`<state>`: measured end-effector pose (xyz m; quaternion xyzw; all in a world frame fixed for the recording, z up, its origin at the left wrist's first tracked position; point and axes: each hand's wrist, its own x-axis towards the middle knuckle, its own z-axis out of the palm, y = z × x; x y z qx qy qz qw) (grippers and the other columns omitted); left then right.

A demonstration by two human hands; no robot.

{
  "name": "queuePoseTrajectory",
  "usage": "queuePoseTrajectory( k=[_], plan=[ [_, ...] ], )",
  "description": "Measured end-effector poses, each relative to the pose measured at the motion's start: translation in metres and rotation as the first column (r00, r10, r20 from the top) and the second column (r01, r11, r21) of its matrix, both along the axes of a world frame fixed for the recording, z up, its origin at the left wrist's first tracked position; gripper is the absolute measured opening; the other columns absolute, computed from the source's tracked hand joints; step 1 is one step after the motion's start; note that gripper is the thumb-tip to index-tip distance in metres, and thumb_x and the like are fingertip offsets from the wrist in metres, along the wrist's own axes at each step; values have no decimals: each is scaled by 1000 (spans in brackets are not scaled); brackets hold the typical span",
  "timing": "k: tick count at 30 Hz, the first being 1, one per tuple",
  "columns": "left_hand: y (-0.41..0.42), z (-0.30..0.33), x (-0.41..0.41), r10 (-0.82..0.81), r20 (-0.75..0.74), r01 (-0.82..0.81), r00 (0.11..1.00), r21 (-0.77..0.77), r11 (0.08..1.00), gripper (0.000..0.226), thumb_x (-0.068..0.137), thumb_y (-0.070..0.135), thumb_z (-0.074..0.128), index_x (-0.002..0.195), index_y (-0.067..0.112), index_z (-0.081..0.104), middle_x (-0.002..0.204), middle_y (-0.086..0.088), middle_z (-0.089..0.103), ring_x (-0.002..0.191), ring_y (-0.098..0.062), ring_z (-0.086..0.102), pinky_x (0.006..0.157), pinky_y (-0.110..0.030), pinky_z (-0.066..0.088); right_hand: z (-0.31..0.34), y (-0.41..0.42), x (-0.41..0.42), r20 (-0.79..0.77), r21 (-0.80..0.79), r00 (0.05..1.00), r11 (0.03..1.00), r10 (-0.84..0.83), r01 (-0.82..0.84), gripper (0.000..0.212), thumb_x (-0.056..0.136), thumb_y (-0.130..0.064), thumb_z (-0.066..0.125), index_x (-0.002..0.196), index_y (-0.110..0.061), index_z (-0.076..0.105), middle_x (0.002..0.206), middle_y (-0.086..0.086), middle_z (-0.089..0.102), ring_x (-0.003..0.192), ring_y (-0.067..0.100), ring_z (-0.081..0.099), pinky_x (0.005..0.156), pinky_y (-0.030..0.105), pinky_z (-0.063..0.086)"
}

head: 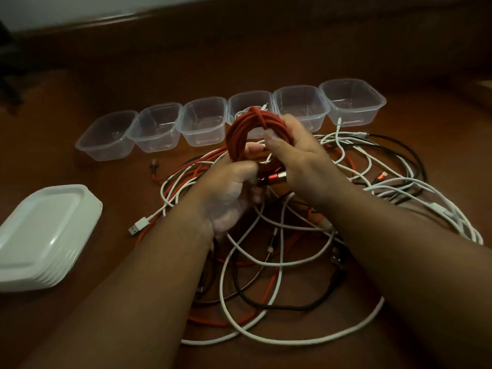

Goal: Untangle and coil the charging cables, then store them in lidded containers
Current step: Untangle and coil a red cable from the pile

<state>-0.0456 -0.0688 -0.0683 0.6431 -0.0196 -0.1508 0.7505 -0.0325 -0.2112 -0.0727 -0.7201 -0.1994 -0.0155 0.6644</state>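
From the head camera I saw both hands raised over the tangle of cables [279, 249] on the brown desk [80, 169]. My left hand [229, 193] gripped the lower part of a coiled red cable [247, 129], fingers curled round its strands. My right hand [298, 153] clasped the coil's right side, thumb pressed across the loops. A red metal plug [274, 178] showed between the two hands.

Just behind the coil ran a row of six clear containers [202, 121], all without lids; the coil hid part of the fourth one, which held a white cable [262, 106]. Well to the left of the coil lay a stack of white lids [45, 235]. White, red and black cables sprawled beneath and right of the coil, my forearms covering much of them. A white USB plug [137, 227] lay left of the tangle.
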Motion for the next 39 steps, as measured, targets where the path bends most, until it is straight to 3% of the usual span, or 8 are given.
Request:
queuePoseTrajectory(
  k=[3,7,15,22,27,32,36,39],
  plan=[
    [2,-3,1,19,52,-28,998,162,986,35,81,-11,43,94,17,60,68,-3,49,55,-12,47,50,-25,37,4,-1,2,-135,76,991,997,11,-1,12,105,-26,43,113,-29,52,99,-8,64,83,-4,69,69,15,52],
    [-1,-7,3,97,125,-116,987,152,982,38,88,1,64,117,23,56,80,2,68,60,-8,61,57,-25,50,3,0,12,-351,213,930,958,-107,190,26,102,-38,47,121,-25,59,106,5,68,99,23,68,90,43,55],
    [0,-13,4,183,340,-258,922,191,947,48,81,29,81,123,27,59,109,3,74,100,-11,71,86,-36,59,-4,-1,14,-607,504,768,846,203,175,53,98,-37,43,136,-1,50,133,23,60,122,35,60,102,48,47],
    [2,-18,7,155,438,-319,886,330,889,48,75,46,80,117,35,60,111,10,72,103,-5,68,91,-38,57,-2,-1,17,-604,396,783,909,152,129,31,101,-38,46,107,-13,65,97,11,71,90,23,70,85,40,53],
    [1,-14,12,270,208,-296,940,109,949,28,86,29,74,111,17,66,98,-3,77,88,-17,74,79,-36,59,-4,1,16,-577,452,799,882,172,136,33,96,-22,52,122,-2,60,123,20,63,113,33,63,93,40,54],
    [3,-9,14,281,36,-279,959,-51,959,30,86,24,72,113,12,65,94,-4,76,77,-14,72,68,-26,57,-3,2,13,-531,413,835,905,144,107,21,97,-18,57,111,-6,66,101,11,67,93,22,65,76,29,56],
    [6,-18,17,371,457,-535,808,309,786,82,70,49,83,137,36,38,137,4,49,122,-15,52,94,-32,51,1,2,11,-536,396,840,904,83,162,17,98,-17,57,106,-6,67,90,8,73,84,20,70,75,33,61],
    [9,-20,15,204,770,-663,604,344,665,53,76,55,74,120,34,53,126,8,52,117,-9,50,94,-30,49,2,2,8,-525,333,850,931,53,147,22,95,-22,61,108,-6,68,101,12,74,87,21,70,83,32,57]
  ],
)
